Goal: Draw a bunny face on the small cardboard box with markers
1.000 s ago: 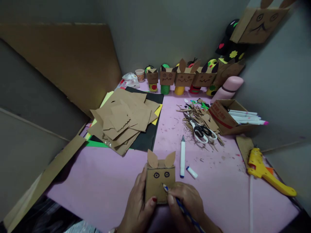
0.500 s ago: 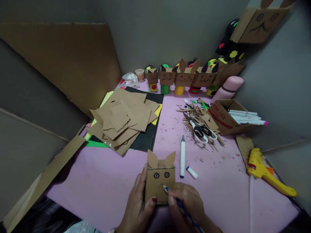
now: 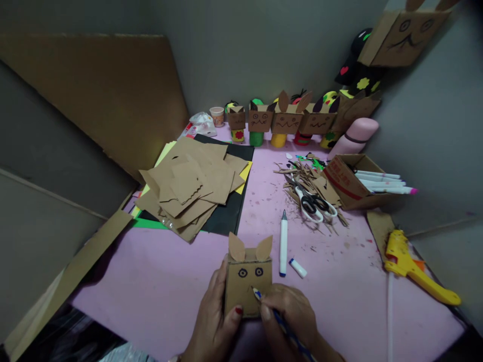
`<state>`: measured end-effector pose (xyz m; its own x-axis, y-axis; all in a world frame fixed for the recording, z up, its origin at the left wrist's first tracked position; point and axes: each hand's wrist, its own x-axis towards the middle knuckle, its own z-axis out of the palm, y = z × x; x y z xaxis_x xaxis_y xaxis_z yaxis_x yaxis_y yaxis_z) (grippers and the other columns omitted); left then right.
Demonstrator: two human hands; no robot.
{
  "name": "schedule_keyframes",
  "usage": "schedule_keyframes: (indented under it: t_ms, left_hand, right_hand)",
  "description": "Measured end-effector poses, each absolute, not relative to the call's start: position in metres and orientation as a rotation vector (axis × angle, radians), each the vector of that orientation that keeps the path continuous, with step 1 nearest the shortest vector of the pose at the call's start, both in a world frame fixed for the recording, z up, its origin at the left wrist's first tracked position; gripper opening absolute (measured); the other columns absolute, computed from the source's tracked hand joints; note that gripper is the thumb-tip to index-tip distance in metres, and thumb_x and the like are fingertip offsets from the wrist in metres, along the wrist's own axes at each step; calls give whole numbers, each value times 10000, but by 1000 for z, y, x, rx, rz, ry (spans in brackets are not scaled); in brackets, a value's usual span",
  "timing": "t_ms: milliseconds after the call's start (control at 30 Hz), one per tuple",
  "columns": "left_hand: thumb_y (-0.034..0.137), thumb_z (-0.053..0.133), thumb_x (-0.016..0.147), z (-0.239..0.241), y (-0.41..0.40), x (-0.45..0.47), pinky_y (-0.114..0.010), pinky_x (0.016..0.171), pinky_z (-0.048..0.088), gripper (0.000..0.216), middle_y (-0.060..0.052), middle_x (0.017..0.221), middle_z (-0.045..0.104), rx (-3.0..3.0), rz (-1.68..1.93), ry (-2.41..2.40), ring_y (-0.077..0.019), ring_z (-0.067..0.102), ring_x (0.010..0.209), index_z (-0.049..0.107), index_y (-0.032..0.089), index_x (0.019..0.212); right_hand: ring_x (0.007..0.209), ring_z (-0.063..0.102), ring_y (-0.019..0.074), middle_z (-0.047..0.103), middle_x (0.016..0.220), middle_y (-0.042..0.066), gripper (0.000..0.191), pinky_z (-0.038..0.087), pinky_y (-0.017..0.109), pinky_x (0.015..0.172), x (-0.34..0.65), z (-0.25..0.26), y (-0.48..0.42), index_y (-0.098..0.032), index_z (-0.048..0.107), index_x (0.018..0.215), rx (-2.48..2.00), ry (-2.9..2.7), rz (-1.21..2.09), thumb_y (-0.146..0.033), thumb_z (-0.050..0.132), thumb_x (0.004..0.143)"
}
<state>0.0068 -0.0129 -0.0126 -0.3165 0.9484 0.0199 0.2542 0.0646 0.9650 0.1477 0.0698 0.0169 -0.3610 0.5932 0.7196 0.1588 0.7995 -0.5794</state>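
A small brown cardboard box (image 3: 245,284) with two paper ears and two drawn eyes lies near the front edge of the pink table (image 3: 151,281). My left hand (image 3: 213,322) grips the box's left side, thumb pressed on its front. My right hand (image 3: 290,317) pinches a blue striped pencil (image 3: 281,322), whose tip touches the box face just below the eyes. A white marker (image 3: 283,244) with its cap off lies right of the box, and the white cap (image 3: 298,268) rests beside it.
A pile of brown paper pieces (image 3: 192,186) on black and coloured sheets lies at left. Scissors (image 3: 313,203) sit among paper scraps. An open carton (image 3: 350,183) holds markers. A yellow glue gun (image 3: 411,266) lies at right. Finished cardboard animal heads (image 3: 287,120) line the back wall.
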Motion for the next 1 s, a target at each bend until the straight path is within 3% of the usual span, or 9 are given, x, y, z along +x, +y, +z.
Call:
schedule_keyframes:
  t_ms: [233, 567, 800, 1000]
  left_hand:
    - [625, 390, 872, -13, -11, 7, -506, 1078, 285, 715, -114, 1494, 373, 1229, 1284, 1654, -355, 350, 1339, 229, 285, 1480]
    - [625, 399, 868, -12, -13, 7, -499, 1066, 302, 719, -111, 1455, 409, 1222, 1283, 1676, -355, 366, 1322, 229, 291, 1482]
    - [619, 400, 873, -12, -11, 7, -487, 1071, 304, 701, -84, 1474, 396, 1238, 1279, 1667, -343, 371, 1321, 215, 325, 1482]
    - [612, 395, 878, -12, -12, 5, -485, 1078, 298, 697, -84, 1485, 387, 1249, 1272, 1671, -339, 364, 1332, 211, 321, 1483]
  right_hand:
    - [640, 672, 155, 677, 688, -5, 97, 547, 290, 629, 149, 14, 66, -220, 557, 882, -619, -1925, 498, -203, 469, 919]
    - [620, 684, 185, 669, 653, 3, 99, 555, 321, 593, 149, 14, 67, -224, 554, 885, -613, -1955, 475, -187, 468, 917]
    - [546, 639, 159, 637, 615, -15, 104, 533, 296, 549, 148, 18, 68, -224, 531, 890, -589, -1918, 532, -157, 453, 909]
    - [582, 660, 155, 648, 637, -16, 118, 540, 297, 596, 149, 17, 68, -232, 524, 870, -609, -1951, 512, -188, 432, 929]
